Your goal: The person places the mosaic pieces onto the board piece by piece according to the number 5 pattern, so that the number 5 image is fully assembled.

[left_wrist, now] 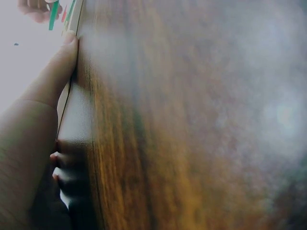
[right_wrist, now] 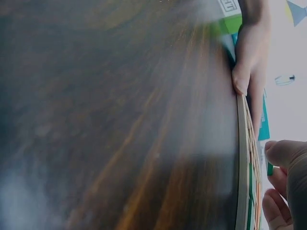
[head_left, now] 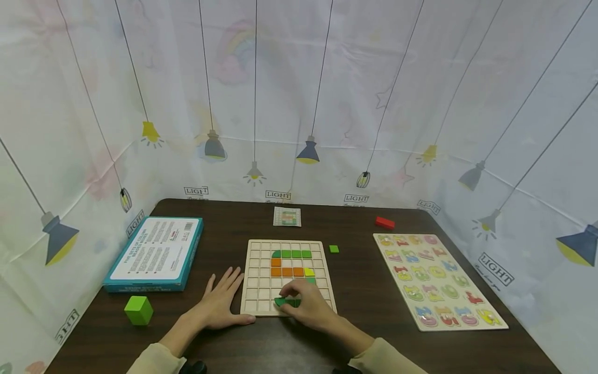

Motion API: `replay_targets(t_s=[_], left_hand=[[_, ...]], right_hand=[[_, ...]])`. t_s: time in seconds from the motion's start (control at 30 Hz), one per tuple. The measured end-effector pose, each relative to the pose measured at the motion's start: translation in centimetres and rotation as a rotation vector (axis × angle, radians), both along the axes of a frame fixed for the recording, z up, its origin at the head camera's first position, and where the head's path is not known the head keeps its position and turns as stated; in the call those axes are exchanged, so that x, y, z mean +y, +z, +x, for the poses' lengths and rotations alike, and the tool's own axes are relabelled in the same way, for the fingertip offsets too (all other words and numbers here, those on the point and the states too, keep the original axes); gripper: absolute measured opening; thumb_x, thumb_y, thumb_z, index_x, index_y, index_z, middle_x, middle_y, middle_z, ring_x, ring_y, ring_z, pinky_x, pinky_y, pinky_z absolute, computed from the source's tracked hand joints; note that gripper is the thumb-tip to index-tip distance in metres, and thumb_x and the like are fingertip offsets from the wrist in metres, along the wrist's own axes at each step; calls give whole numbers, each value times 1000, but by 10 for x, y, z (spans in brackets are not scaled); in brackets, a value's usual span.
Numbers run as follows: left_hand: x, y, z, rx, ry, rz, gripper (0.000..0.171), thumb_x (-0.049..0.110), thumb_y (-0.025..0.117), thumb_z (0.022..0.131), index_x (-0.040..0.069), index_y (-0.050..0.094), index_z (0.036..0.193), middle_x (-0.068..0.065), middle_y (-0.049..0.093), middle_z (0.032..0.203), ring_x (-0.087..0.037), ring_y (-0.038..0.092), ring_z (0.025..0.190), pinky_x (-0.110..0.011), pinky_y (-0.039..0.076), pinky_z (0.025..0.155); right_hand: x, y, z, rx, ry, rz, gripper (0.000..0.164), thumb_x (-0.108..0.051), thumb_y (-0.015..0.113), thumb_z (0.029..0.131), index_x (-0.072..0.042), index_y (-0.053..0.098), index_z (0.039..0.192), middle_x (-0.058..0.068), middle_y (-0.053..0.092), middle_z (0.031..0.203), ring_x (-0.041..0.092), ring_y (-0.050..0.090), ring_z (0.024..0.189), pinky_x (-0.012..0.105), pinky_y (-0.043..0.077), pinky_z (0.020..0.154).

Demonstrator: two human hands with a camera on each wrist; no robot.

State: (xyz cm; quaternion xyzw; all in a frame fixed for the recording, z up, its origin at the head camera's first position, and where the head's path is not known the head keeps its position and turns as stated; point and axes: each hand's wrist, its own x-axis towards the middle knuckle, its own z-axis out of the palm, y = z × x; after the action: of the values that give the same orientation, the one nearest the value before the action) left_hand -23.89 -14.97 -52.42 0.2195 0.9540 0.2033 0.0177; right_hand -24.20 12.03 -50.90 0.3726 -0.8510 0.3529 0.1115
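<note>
A wooden grid board (head_left: 261,293) lies mid-table with coloured tiles in its cells. Green tiles (head_left: 296,254) run along an upper row, orange tiles (head_left: 287,271) below them, and a yellow tile (head_left: 309,272) ends the orange row. Over the board's near rows, my right hand (head_left: 310,306) pinches a small green tile (right_wrist: 270,168) between thumb and fingers. More green (head_left: 294,303) shows in the near row, partly covered by that hand. My left hand (head_left: 219,304) rests on the table with fingers spread, its thumb and fingertips at the board's left edge and near corner.
A teal box (head_left: 154,252) and a green cube (head_left: 138,310) stand at the left. Behind the board lies a small pattern card (head_left: 287,216). A loose green tile (head_left: 334,249), a red block (head_left: 385,223) and an animal picture board (head_left: 436,280) are to the right.
</note>
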Motion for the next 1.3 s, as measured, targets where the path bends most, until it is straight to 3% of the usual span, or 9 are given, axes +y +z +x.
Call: replay_targets(t_s=[0.23, 0.7, 1.03, 1.3], left_hand=[[0, -1, 0, -2, 9, -10, 113, 80, 55, 70, 8, 23, 151, -11, 15, 156, -31, 9, 142, -62, 1, 107], [-1, -1, 0, -1, 13, -19, 114, 82, 52, 69, 8, 22, 151, -11, 14, 156, -31, 8, 143, -62, 1, 107], [0, -1, -2, -3, 16, -16, 115, 82, 53, 69, 8, 23, 151, -11, 15, 156, -31, 8, 143, -62, 1, 107], [-1, -2, 0, -8, 12, -19, 114, 81, 54, 69, 8, 22, 151, -11, 14, 156, -31, 8, 143, -62, 0, 107]], right_hand=[[-5, -6, -1, 29, -17, 134, 20, -22, 78, 78, -16, 65, 92, -7, 60, 91, 9, 52, 86, 26, 46, 76], [-9, -1, -2, 19, -42, 182, 26, -25, 80, 76, -15, 64, 94, -7, 60, 92, 9, 53, 86, 26, 47, 76], [-5, 6, -7, -69, 22, 187, 16, -20, 78, 79, -16, 67, 90, -9, 64, 89, 9, 55, 84, 29, 46, 78], [-8, 6, -8, -151, -44, 165, 24, -18, 81, 75, -12, 66, 93, -5, 61, 90, 11, 55, 80, 23, 46, 69]])
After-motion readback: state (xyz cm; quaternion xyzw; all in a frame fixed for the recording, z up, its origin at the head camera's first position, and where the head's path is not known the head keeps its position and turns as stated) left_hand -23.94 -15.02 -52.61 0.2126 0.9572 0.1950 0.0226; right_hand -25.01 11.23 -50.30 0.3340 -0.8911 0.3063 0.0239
